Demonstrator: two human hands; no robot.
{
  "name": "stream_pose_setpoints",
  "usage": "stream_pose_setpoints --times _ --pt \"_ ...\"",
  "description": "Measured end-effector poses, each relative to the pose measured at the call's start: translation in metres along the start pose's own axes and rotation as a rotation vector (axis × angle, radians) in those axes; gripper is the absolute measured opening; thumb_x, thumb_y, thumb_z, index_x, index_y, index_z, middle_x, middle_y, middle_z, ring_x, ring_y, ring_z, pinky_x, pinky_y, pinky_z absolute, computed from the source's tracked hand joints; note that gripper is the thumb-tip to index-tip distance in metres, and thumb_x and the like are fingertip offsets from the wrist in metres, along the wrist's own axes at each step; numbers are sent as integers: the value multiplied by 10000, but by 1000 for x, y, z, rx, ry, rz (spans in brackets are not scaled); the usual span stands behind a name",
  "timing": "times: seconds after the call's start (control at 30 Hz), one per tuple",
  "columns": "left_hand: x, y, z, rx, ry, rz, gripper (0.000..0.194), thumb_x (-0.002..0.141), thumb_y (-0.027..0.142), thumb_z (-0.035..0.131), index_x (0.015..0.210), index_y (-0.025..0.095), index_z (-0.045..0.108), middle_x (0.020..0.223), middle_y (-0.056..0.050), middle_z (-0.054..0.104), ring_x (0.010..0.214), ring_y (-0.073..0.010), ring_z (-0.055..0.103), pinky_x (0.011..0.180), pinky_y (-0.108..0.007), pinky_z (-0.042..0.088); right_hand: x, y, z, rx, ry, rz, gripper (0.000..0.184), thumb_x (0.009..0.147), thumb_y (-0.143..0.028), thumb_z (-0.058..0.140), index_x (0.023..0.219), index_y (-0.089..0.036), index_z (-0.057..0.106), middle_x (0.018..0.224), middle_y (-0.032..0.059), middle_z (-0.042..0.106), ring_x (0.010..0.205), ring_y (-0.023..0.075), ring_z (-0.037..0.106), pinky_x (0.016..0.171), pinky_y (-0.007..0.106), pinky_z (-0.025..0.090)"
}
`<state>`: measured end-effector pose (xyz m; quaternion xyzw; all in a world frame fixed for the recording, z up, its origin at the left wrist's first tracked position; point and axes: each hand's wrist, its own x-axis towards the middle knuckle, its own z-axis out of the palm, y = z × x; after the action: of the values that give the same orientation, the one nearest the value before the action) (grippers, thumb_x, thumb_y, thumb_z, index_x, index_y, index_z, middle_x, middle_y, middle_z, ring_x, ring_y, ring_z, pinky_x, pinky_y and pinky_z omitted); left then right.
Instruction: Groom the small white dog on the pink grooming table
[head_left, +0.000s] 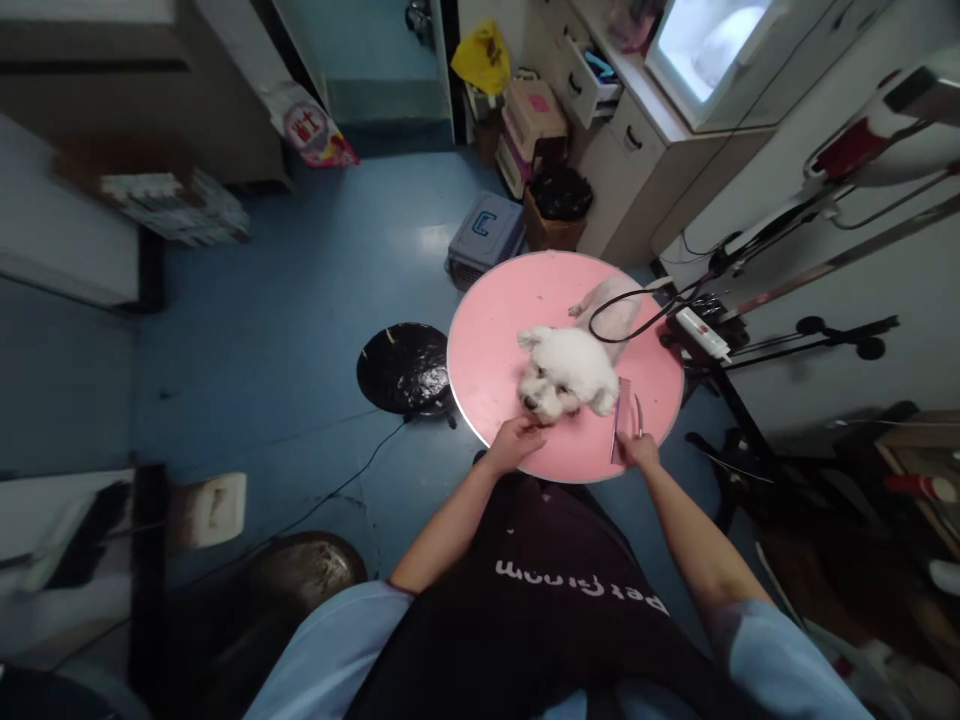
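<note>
A small white dog (574, 365) lies on a round pink table (495, 330), its head toward me. My left hand (516, 440) is under the dog's chin, fingers curled around the muzzle. My right hand (637, 450) rests at the table's near edge, closed on a comb (621, 420) and a pair of scissors (638, 413) that point away from me. A black loop of leash (622, 320) lies over the dog's back.
A black round stool (405, 368) stands left of the table on the blue floor. A grey pet carrier (486, 235) and boxes sit behind. A metal arm, cables and a power strip (701, 332) crowd the right side.
</note>
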<state>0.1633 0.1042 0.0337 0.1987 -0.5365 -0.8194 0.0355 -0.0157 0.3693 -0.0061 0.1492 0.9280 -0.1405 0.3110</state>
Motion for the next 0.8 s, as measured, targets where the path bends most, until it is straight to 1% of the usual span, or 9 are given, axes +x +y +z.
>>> stream_pose_setpoints --times 0.13,0.27,0.4,0.5,0.57,0.63,0.7,0.73,0.8 --pt "17 16 -25 25 86 95 340 614 439 791 776 152 707 870 -68 716 865 -215 629 812 -320 467 2 -4 20 -35 3 32 657 740 -518 677 1182 -52 538 1012 206 679 825 270 678 658 335 518" --pt "39 31 -33 -88 302 183 369 610 491 768 707 149 667 644 -7 630 627 -130 548 648 -262 440 -3 -5 24 -25 -6 -17 514 700 -480 709 1011 -78 632 934 187 694 808 272 674 658 339 509" --pt "37 46 -13 6 385 256 340 627 460 734 563 157 594 522 21 535 527 -97 465 553 -235 385 -19 0 20 67 33 -129 190 713 -328 657 677 -145 625 623 77 638 641 229 624 587 306 454" --pt "24 54 16 59 349 316 263 664 397 696 585 160 613 561 5 578 544 -103 490 554 -233 395 -43 10 15 179 136 -230 242 756 -361 580 601 -176 564 539 27 562 607 200 578 569 285 424" --pt "17 57 36 93 334 345 225 687 361 665 592 164 615 570 -4 592 545 -107 500 548 -231 400 -67 19 9 249 243 -285 269 787 -418 530 691 -171 576 599 20 567 658 198 571 601 284 430" --pt "12 58 52 118 318 368 211 699 342 643 588 167 602 564 -7 590 537 -110 502 537 -230 402 -98 24 -2 333 437 -411 284 789 -424 529 875 -160 591 683 14 583 692 194 564 640 294 442" --pt "10 58 63 128 291 392 211 705 337 632 581 173 582 554 -5 575 533 -112 500 531 -230 405 -133 22 -18 357 678 -668 278 790 -378 565 977 -173 584 695 -1 577 664 179 548 686 314 452" --pt "9 58 66 129 275 402 214 704 338 629 576 175 573 550 -2 565 532 -112 496 529 -229 406 -150 18 -27 310 772 -831 220 803 -345 578 953 -185 596 665 -11 564 635 169 535 721 328 452" --pt "9 57 70 135 247 413 218 699 340 629 569 179 560 542 4 547 526 -109 481 520 -227 401 -181 5 -44 118 835 -1126 68 837 -255 583 861 -206 624 592 -35 532 579 139 511 818 346 431"
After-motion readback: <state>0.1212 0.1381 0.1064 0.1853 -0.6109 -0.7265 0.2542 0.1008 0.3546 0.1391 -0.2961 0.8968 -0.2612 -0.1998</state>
